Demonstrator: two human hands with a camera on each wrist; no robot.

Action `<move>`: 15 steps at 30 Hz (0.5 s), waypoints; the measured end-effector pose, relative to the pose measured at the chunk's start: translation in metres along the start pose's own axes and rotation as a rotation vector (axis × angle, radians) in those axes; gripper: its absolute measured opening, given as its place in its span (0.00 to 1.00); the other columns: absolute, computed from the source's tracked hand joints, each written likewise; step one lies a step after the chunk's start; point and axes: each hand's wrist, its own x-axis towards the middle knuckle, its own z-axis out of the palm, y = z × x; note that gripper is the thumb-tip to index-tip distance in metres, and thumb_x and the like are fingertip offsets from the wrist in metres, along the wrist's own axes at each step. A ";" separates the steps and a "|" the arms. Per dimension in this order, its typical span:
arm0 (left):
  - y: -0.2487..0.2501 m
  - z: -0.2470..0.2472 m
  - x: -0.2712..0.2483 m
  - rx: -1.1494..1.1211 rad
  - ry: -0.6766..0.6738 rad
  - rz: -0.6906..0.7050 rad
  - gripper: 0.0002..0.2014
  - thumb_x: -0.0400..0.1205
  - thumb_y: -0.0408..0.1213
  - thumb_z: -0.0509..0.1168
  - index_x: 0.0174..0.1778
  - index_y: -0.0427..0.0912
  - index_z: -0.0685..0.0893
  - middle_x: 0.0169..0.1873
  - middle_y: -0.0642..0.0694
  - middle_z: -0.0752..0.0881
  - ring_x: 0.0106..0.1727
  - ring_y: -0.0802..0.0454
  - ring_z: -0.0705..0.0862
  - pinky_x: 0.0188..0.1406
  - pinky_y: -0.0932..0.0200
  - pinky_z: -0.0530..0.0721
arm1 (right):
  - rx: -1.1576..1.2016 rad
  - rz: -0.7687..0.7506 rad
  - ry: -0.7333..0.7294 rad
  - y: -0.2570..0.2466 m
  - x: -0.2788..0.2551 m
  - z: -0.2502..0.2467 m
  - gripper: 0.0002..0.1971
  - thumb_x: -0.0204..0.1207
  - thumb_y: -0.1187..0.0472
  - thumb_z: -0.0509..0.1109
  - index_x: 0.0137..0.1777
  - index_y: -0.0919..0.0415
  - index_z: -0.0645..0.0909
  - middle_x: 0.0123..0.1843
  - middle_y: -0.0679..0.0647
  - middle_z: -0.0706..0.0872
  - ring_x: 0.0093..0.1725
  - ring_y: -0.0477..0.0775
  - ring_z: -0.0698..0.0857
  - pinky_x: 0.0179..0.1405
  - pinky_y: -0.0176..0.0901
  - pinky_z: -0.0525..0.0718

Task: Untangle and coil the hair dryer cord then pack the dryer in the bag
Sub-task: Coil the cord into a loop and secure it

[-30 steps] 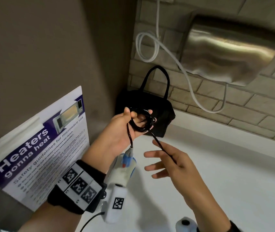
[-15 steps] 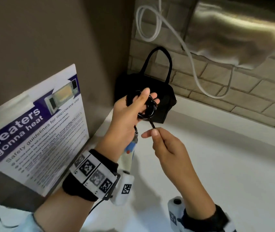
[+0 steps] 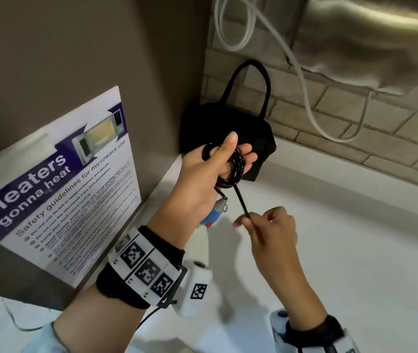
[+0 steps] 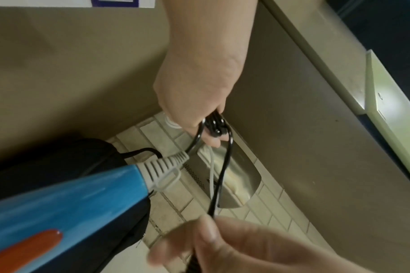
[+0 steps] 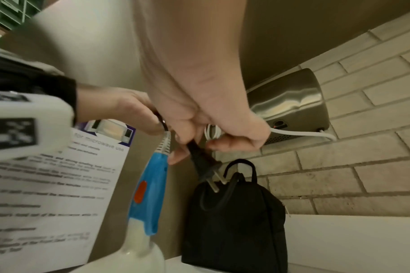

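My left hand [image 3: 238, 155] is raised in front of the black bag [image 3: 228, 128] and grips a small coil of the black cord [image 3: 230, 171], thumb over the loops. Below that hand hangs the hair dryer [image 3: 214, 216], with its blue handle [image 5: 150, 194], orange switch and white body. A short taut stretch of cord runs from the coil down to my right hand [image 3: 244, 220], which pinches it just behind the plug [image 5: 202, 163]. The plug's two prongs point at the bag [image 5: 234, 221]. In the left wrist view the coil [image 4: 214, 125] sits under my curled fingers.
The bag stands upright in the corner on a white counter [image 3: 342, 250], handles up. A microwave safety poster [image 3: 57, 200] leans at the left. A steel hand dryer [image 3: 368, 34] with a looped white cable [image 3: 304, 80] hangs on the brick wall above.
One second ago the cord lay across my right hand's straight fingers; now that hand pinches it near the plug and has drawn it slightly down from the coil. The left hand keeps the coil.
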 end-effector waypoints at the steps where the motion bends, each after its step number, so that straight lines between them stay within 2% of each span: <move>1: -0.002 0.000 -0.001 0.018 0.000 -0.003 0.08 0.80 0.38 0.68 0.48 0.35 0.83 0.44 0.38 0.92 0.48 0.42 0.92 0.50 0.51 0.89 | -0.019 0.006 -0.010 0.002 0.007 -0.002 0.12 0.82 0.51 0.61 0.48 0.44 0.88 0.37 0.47 0.73 0.40 0.55 0.75 0.38 0.46 0.71; 3: -0.005 0.000 -0.003 0.067 0.000 -0.009 0.08 0.80 0.39 0.68 0.46 0.37 0.84 0.41 0.41 0.92 0.47 0.43 0.92 0.49 0.52 0.89 | 0.080 0.064 -0.121 0.002 0.021 -0.009 0.13 0.84 0.53 0.59 0.56 0.47 0.86 0.36 0.43 0.81 0.38 0.50 0.80 0.38 0.44 0.76; 5: -0.008 -0.001 -0.005 0.142 -0.010 -0.007 0.08 0.80 0.41 0.69 0.44 0.39 0.85 0.40 0.44 0.93 0.46 0.45 0.92 0.51 0.52 0.89 | 0.300 0.176 -0.183 -0.002 0.033 -0.016 0.13 0.85 0.60 0.59 0.60 0.51 0.84 0.35 0.46 0.85 0.37 0.48 0.83 0.41 0.40 0.81; 8: -0.010 -0.005 -0.007 0.297 -0.032 -0.012 0.10 0.80 0.46 0.68 0.42 0.44 0.86 0.40 0.48 0.93 0.45 0.46 0.92 0.54 0.47 0.88 | 0.889 0.350 -0.269 -0.012 0.046 -0.026 0.19 0.83 0.74 0.54 0.67 0.63 0.81 0.48 0.61 0.89 0.47 0.53 0.88 0.55 0.40 0.86; 9: -0.011 -0.007 -0.008 0.358 -0.042 -0.019 0.12 0.79 0.50 0.68 0.42 0.44 0.87 0.40 0.50 0.93 0.46 0.43 0.91 0.56 0.44 0.87 | 1.066 0.389 -0.286 -0.016 0.051 -0.031 0.20 0.82 0.75 0.53 0.68 0.66 0.79 0.50 0.62 0.89 0.46 0.51 0.89 0.56 0.40 0.86; 11: -0.012 -0.010 -0.008 0.439 -0.048 -0.036 0.15 0.75 0.58 0.69 0.40 0.49 0.89 0.34 0.55 0.91 0.44 0.38 0.89 0.56 0.37 0.85 | 1.341 0.464 -0.265 -0.022 0.061 -0.040 0.18 0.82 0.75 0.54 0.68 0.70 0.78 0.48 0.60 0.90 0.42 0.47 0.89 0.51 0.39 0.87; 13: -0.013 -0.012 -0.008 0.479 -0.027 -0.061 0.17 0.69 0.65 0.69 0.33 0.54 0.87 0.22 0.58 0.83 0.36 0.45 0.81 0.47 0.40 0.84 | 1.512 0.522 -0.228 -0.024 0.068 -0.045 0.15 0.82 0.73 0.58 0.67 0.70 0.78 0.42 0.57 0.91 0.40 0.45 0.90 0.42 0.33 0.87; 15: -0.016 -0.013 -0.007 0.495 -0.023 -0.054 0.18 0.68 0.67 0.68 0.33 0.55 0.85 0.21 0.59 0.81 0.32 0.52 0.77 0.43 0.43 0.82 | 1.548 0.544 -0.219 -0.026 0.070 -0.044 0.15 0.82 0.74 0.58 0.66 0.68 0.78 0.38 0.54 0.91 0.34 0.42 0.88 0.34 0.29 0.85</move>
